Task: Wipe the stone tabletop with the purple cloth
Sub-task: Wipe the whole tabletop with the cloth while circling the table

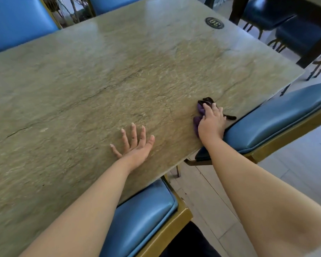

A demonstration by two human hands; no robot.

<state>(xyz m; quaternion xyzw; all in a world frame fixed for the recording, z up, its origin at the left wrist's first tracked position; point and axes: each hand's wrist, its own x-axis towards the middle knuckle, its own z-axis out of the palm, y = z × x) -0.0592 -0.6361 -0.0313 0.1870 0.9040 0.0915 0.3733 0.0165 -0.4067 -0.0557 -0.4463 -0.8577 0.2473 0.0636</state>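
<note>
The right hand [211, 123] lies palm down on the purple cloth [199, 115], pressing it against the stone tabletop [100, 80] close to the table's right edge. Its fingers [207, 108] are spread and slightly curled over the bunched fabric rather than closed into a fist, so the cloth is pinned under the palm more than pinched; purple folds show at the left of the hand, and a dark trim of the cloth sticks out beyond the fingertips and to the right of the hand. The left hand [137, 145] rests flat on the bare stone, well apart from the cloth, fingers fully extended and fanned, holding nothing. A blue-cushioned chair [267, 123] stands just beside the table edge by the right wrist, and another blue chair [141, 216] sits tucked under the near edge between the two forearms. A round dark number plate [214, 22] sits near the far right corner of the tabletop.
</note>
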